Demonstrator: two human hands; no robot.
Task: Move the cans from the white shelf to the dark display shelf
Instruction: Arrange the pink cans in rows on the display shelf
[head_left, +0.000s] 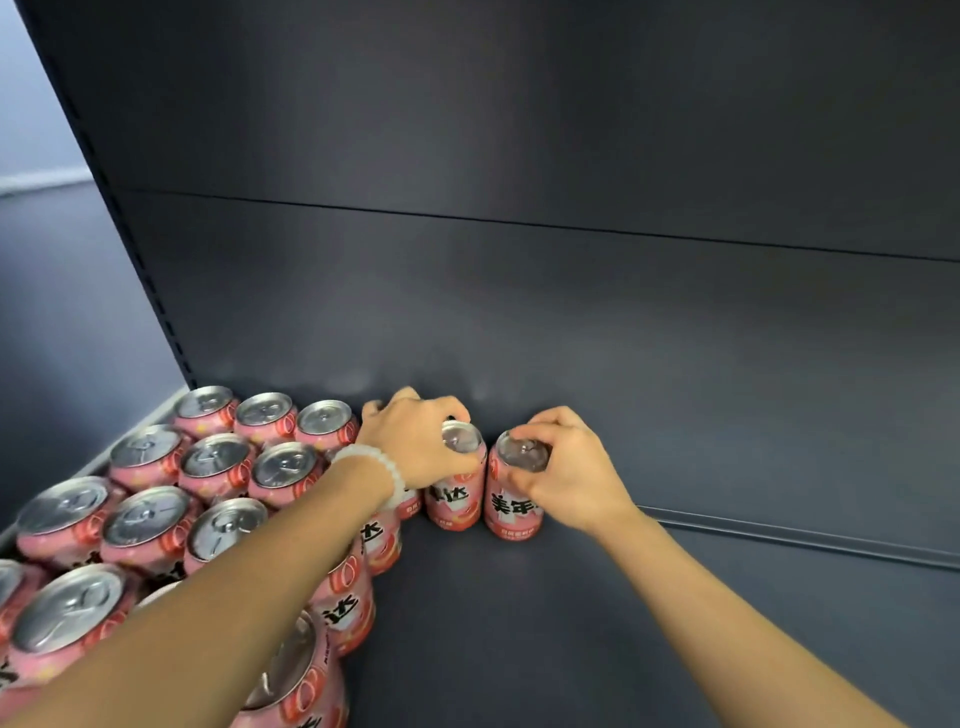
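Each hand, left (415, 441) and right (566, 467), closes its grip on the top rim of one pink can (454, 493) (514, 499), upright on the dark display shelf (675, 597). The cans look rigid, smooth and probably heavy, so holding the rim seems safest.

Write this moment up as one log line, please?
stage: placing cans | left hand: grips can by top | right hand: grips can by top | both upright on dark shelf, beside pink can block
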